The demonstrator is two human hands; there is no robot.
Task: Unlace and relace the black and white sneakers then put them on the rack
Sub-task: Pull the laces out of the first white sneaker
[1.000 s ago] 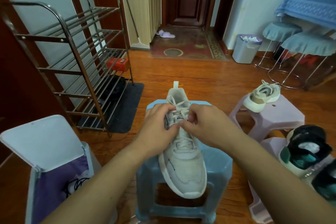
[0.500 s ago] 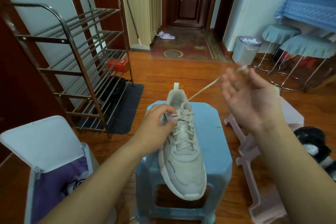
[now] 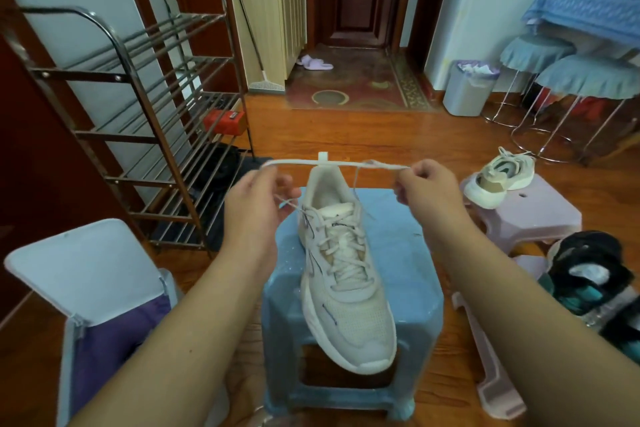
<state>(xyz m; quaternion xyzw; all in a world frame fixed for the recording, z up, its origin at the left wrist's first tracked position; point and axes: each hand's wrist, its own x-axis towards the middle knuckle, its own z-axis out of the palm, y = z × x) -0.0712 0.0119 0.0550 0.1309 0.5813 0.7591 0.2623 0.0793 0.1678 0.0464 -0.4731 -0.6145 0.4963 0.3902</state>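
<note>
Both hands are working above a pale sneaker [image 3: 346, 274] that is lying on a blue plastic stool [image 3: 408, 267], toe pointing toward the person. The left hand [image 3: 254, 208] is pinching one end of the white lace [image 3: 311, 162] between thumb and fingers, and the right hand [image 3: 427, 189] is gripping the other end with its fingers curled round it. Between the two grips the lace is running as a nearly level span, crossing just over the heel tab of the sneaker. From each grip a strand is dropping down and inward to the top eyelets, so the shoe's opening is sitting directly below and between the hands. The lower eyelets are staying criss-crossed with lace toward the toe, nearer the person than either grip.

Out beyond the left grip a metal shoe rack [image 3: 145, 121] is standing against the wall. To the outside of the right grip a second pale sneaker [image 3: 498, 180] is resting on a lilac stool [image 3: 540, 218]. Nearer the person on that same side, black and teal shoes [image 3: 588, 274] are lying partly out of view. Below the left forearm an open white bin [image 3: 79, 281] with a purple liner is standing.
</note>
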